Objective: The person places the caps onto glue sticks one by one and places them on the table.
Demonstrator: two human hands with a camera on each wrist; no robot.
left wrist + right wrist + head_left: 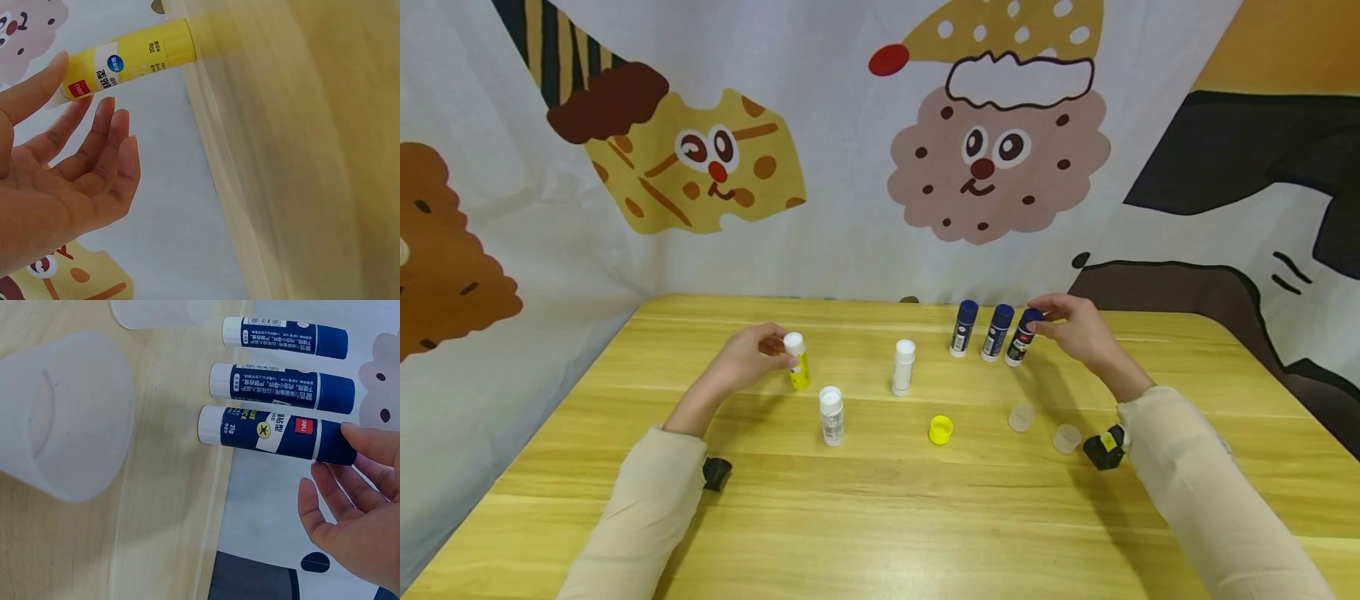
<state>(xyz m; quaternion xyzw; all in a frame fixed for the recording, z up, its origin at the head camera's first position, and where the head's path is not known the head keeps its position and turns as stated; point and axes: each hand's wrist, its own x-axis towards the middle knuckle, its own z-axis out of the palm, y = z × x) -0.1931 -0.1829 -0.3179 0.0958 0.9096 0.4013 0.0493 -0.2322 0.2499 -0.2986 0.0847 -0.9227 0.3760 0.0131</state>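
Left grip (751, 360) narrow, thumb and index pinching the yellow glue stick (801, 372) near its white top; the remaining fingers hang loose. Right grip (1070, 323) narrow too, pinching the outer blue glue stick (1019, 347) by its cap end, base down by the bench (887, 517); cannot tell if either base is fully seated. Just beside the right grip, inward: middle blue stick (996, 335), then inner blue stick (963, 332). Between grips: rear white stick (903, 368), front white stick (832, 418), the latter nearer the left grip. Yellow cap (940, 435) and two clear caps (1020, 418) (1066, 438) sit nearer the wearer than the right grip. Risks, my judgement: high pinch lets a narrow base tip; sideways right-grip drift could knock the row over; pulling upward might pop the blue cap.
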